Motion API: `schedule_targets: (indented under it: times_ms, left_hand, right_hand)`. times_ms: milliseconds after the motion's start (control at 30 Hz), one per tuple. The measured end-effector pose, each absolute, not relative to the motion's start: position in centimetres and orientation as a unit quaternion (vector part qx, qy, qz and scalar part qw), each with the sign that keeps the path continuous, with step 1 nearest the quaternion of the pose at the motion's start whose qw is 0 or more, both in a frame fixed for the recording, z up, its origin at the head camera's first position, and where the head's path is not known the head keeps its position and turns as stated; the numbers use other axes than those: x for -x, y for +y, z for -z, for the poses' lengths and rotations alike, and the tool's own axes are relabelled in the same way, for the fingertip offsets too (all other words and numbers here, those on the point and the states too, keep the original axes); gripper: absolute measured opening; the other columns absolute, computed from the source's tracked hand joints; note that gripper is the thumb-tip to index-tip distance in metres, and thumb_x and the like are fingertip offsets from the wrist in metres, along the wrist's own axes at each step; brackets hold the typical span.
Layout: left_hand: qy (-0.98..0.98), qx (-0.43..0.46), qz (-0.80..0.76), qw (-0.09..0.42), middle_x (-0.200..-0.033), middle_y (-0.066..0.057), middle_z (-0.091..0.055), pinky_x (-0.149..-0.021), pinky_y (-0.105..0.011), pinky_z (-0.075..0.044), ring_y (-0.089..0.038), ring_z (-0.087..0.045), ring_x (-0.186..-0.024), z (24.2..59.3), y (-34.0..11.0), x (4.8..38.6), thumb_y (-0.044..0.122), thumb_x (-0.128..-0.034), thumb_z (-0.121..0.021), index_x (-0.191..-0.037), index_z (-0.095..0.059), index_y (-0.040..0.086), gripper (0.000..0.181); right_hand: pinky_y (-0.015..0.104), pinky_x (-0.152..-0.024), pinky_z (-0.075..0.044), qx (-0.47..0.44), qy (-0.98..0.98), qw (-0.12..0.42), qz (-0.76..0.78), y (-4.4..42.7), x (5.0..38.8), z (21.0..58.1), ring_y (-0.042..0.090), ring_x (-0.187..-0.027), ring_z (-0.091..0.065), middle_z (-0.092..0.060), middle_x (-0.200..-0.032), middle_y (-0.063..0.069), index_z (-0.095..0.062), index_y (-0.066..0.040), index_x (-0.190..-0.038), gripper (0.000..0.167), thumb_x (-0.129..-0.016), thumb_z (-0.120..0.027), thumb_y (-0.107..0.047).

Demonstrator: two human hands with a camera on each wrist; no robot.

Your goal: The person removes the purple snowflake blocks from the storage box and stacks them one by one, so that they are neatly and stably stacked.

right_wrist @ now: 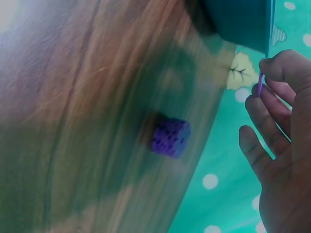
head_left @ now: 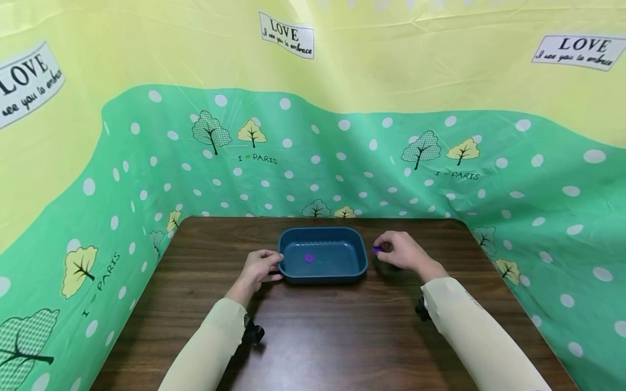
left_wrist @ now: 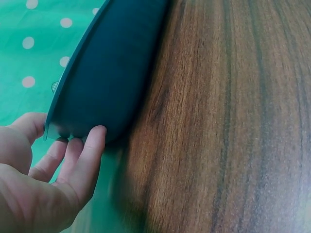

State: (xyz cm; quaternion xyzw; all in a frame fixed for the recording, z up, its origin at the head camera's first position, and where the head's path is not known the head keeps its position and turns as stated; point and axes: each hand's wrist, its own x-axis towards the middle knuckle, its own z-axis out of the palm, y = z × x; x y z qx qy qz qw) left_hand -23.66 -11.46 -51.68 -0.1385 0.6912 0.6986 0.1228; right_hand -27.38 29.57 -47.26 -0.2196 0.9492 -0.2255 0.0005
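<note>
A dark blue rectangular tray (head_left: 323, 279) sits on the table, with a small purple piece of jagged outline (head_left: 309, 258) lying inside. At the tray's left end my left hand (head_left: 259, 268) grips the wall, thumb at the rim and fingers against the outside. To the right of the tray, my right hand (head_left: 400, 250) pinches a thin, flat purple piece (right_wrist: 260, 84) between thumb and fingers. A purple cube (right_wrist: 170, 138) with dark marks on its faces stands on the table near that hand in the right wrist view; in the head view the hand hides it.
The brown wood-grain table (head_left: 323, 336) extends toward me from the tray. A green and yellow patterned cloth (head_left: 313, 141) hangs around its back and sides. A small black device (head_left: 253, 331) is strapped at the left wrist, another (head_left: 423, 309) at the right.
</note>
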Motion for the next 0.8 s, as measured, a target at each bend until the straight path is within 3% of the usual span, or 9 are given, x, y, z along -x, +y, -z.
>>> schedule_targets:
  times_ms: [800]
  left_hand:
    - [0.686, 0.139, -0.703, 0.126, -0.113, -0.02, -0.067, -0.08, -0.044, -0.067, -0.031, -0.07, -0.099, 51.8, -11.5, 23.8, 0.015, -0.0965, -0.071, -0.119, -0.067, -0.001, 0.028]
  right_hand:
    - [0.038, -0.072, -0.057, 0.149, 0.962, 0.01, 0.227, 35.1, 26.2, 49.6, 0.022, -0.088, -0.065, -0.074, -0.102, 0.009, -0.077, -0.007, -0.104, 0.016, -0.09, -0.078, -0.015]
